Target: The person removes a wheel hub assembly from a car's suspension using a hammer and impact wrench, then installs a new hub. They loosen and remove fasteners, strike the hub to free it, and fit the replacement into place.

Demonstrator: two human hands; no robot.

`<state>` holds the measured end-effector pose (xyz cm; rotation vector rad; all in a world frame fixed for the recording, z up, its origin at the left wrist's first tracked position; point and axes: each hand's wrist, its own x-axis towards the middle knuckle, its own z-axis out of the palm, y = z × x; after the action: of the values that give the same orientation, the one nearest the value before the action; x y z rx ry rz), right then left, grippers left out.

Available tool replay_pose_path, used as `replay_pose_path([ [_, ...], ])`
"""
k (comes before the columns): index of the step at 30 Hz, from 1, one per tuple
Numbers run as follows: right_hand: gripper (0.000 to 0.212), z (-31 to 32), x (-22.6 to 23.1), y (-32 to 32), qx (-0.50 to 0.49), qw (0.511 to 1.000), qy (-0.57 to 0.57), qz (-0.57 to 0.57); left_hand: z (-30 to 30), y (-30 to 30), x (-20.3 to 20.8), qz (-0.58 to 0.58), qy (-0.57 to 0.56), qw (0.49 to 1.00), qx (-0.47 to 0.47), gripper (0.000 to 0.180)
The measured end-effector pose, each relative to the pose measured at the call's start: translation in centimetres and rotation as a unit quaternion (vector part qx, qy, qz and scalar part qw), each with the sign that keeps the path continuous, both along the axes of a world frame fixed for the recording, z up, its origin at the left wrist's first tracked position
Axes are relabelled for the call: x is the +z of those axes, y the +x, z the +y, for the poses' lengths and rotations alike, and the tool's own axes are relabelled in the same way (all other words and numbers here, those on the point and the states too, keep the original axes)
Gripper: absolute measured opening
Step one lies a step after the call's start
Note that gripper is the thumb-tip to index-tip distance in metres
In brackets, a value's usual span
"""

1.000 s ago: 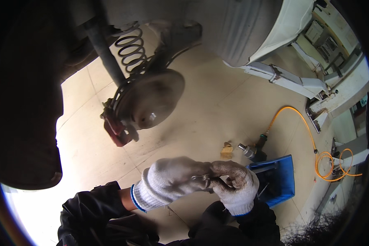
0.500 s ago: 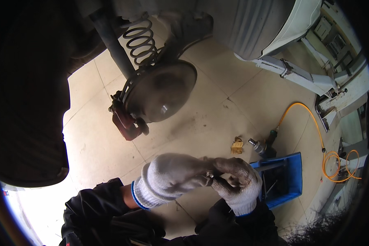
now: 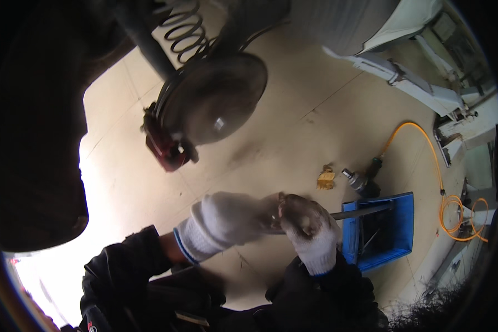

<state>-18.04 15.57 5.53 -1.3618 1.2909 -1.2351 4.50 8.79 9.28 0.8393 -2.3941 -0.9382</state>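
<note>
Gripping a rod over a workshop floor

Spreading below, the smooth beige concrete floor [image 3: 293,127] carries a blue plastic tray [image 3: 398,232]. Both white-gloved hands meet: right hand [image 3: 310,224] clenches a slim grey metal rod [image 3: 359,212]; left hand [image 3: 232,218] pinches its end.

The one camera sits on the person's head and looks down, close to the gloved hands, with the floor [image 3: 293,122] far below.

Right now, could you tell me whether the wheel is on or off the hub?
Off: the brake disc and red caliper are bare.
</note>
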Motion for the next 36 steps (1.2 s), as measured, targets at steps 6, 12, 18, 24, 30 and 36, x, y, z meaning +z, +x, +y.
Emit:
replay_pose_path([
  [6,0.051,3.0,-13.3,0.5,0.208,0.857,-0.012,0.471,4.7,9.2,-9.9,-0.182,0.115,0.971,0.106,0.028],
  [12,0.035,5.4,-23.0,1.9,0.292,0.679,-0.090,0.667,10.3,13.7,-14.0,-0.248,0.285,0.888,0.261,0.032],
  [18,0.013,4.2,-26.6,3.6,0.336,0.696,-0.054,0.633,14.2,14.2,-15.3,-0.368,0.331,0.813,0.308,0.030],
  [24,0.005,3.6,-25.1,4.9,0.276,0.693,-0.126,0.654,18.5,14.0,-17.3,-0.325,0.317,0.834,0.313,0.020],
  [30,0.008,2.8,-24.0,5.1,0.332,0.661,-0.094,0.667,18.2,11.3,-23.2,-0.240,0.310,0.812,0.433,0.022],
  [36,0.030,3.5,-21.1,2.4,0.435,0.658,0.062,0.612,17.8,11.9,-28.3,-0.212,0.128,0.869,0.429,0.022],
])
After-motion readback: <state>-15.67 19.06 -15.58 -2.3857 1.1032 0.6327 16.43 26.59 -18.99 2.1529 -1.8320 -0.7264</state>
